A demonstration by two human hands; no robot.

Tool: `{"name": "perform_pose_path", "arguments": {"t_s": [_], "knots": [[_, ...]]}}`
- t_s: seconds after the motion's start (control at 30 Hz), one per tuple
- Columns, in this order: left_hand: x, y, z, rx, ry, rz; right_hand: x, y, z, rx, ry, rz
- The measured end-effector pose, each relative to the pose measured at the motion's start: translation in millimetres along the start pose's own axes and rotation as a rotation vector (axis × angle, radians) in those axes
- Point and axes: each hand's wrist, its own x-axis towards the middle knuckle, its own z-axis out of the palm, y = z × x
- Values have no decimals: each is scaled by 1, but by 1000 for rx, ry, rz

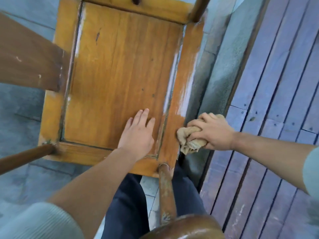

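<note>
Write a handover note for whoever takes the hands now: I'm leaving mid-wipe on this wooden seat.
Left hand: open, lying flat on the seat's centre panel, apparently steadying it.
Right hand: fingers curled round the tan cloth, which sits at the near end of the right frame rail.
Done: the rail beside the cloth looks clean, plain orange-brown.
Left: whitish streaks farther up that rail, and a whitish strip along the panel's left edge.
Suggested next: wipe on up the right rail, then probably the left edge.
</note>
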Motion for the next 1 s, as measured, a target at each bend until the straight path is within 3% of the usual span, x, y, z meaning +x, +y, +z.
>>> {"name": "perform_pose_path", "arguments": {"t_s": [0.1, 0.2, 0.27, 0.4, 0.57, 1.0], "knots": [[-2, 32, 2, -51, -36, -1, -34, 11, 17, 316, 22, 436], [-6, 53, -8, -113, -30, -40, -50, 4, 14, 908, 281, 805], [-10, 58, -17, -120, -44, -77, -48, -12, 4, 1119, 415, 936], [-32, 62, -50, -86, -49, -130, -42, -52, -36, 1308, 572, 1005], [-61, 49, -110, -49, 48, -142, -24, -92, -98, 1332, 692, 974], [-178, -37, -266, 85, 384, -38, -10, -244, -273, 1069, 902, 920]]}}
